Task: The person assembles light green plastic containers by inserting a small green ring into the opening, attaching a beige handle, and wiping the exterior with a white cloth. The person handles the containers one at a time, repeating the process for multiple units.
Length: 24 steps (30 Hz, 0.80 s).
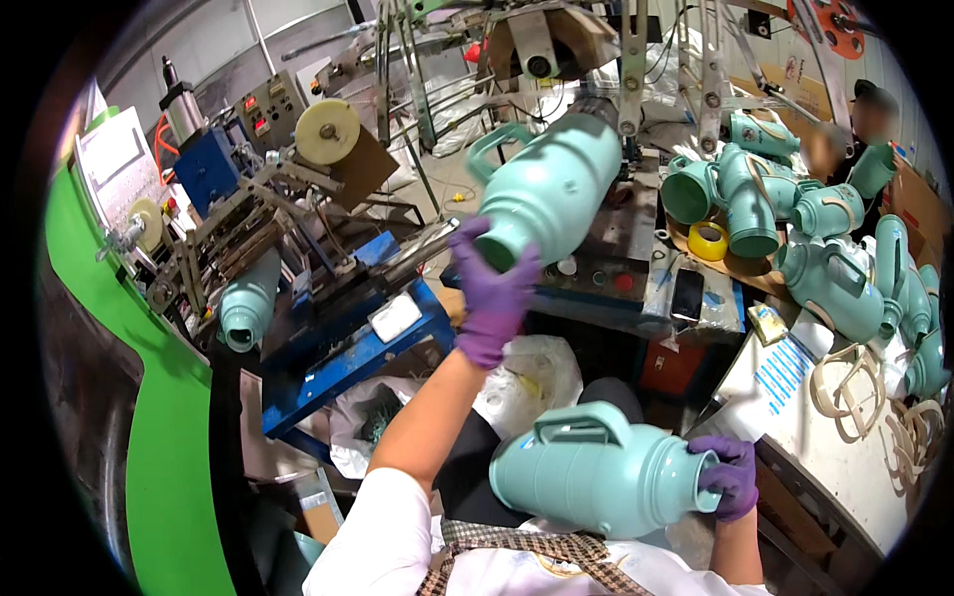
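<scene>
My left hand (pixel 497 296), in a purple glove, is closed on the neck rim of a mint-green jug body (pixel 566 184). That jug lies tilted at the machine ahead, its handle on the left and its far end against a dark fixture (pixel 596 107). My right hand (pixel 730 479), gloved in purple too, grips the open mouth of a second mint-green jug body (pixel 586 482). This one rests sideways across my lap, handle up and mouth to the right. Some of the right fingers are hidden inside the mouth.
Another jug body (pixel 246 308) sits in the left machine beside a blue stand (pixel 343 363). Several jugs (pixel 830 288) pile up on the right, near yellow tape (pixel 708 241), a phone (pixel 687 295) and beige strap rings (pixel 848 392). A person (pixel 874 129) holds a jug at far right.
</scene>
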Available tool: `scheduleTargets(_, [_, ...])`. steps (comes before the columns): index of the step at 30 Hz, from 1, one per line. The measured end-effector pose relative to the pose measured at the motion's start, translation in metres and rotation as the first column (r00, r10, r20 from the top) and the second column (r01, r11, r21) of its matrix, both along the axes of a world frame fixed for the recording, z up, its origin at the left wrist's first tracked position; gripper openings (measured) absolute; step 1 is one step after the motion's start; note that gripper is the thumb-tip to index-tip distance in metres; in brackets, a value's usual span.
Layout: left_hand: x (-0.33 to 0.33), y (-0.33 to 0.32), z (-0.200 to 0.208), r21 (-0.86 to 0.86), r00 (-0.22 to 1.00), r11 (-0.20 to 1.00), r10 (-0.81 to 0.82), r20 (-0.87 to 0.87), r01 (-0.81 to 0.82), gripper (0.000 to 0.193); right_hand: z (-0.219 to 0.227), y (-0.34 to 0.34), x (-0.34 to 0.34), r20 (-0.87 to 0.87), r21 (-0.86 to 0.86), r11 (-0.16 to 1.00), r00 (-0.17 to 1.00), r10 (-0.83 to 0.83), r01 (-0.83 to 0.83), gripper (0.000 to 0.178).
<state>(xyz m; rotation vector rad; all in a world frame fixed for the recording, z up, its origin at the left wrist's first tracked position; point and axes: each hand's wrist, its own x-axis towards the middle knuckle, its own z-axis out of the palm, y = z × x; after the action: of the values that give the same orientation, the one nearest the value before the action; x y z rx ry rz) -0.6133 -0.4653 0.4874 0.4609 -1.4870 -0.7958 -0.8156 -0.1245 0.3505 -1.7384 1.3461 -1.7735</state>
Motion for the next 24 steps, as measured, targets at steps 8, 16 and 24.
scheduleTargets(8, [-0.006,-0.039,-0.016,0.202,0.964,0.945,-0.237,-0.124,0.258,0.063,-0.005,-0.018,0.005,-0.069,-0.098,0.993,0.996,0.056,-0.062,0.017])
scheduleTargets(16, [-0.158,-0.19,-0.007,-0.456,0.905,0.86,0.362,0.226,-0.23,0.072,0.013,-0.026,0.02,0.406,0.303,0.916,0.905,0.126,-0.264,0.035])
scheduleTargets(24, [-0.104,-0.023,0.021,-0.591,0.8,0.768,0.182,0.572,0.248,0.078,0.035,-0.051,0.018,0.673,0.343,0.879,0.74,0.018,-0.333,0.072])
